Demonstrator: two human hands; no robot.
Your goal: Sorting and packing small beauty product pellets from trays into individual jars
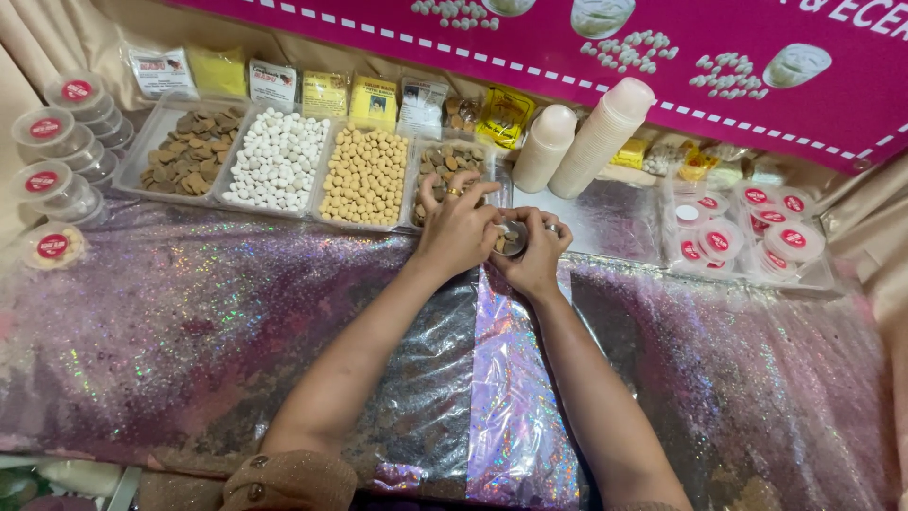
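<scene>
Fingers of the left hand and right hand pinch together around a small round clear container, held just above a glittery pink tablecloth, beside a tray of brown pieces. Further left sit trays of tan balls, white balls and brown chips. Yellow and white rectangular packets line the back. Red-labelled round tubs stack far left and right, under a magenta banner
</scene>
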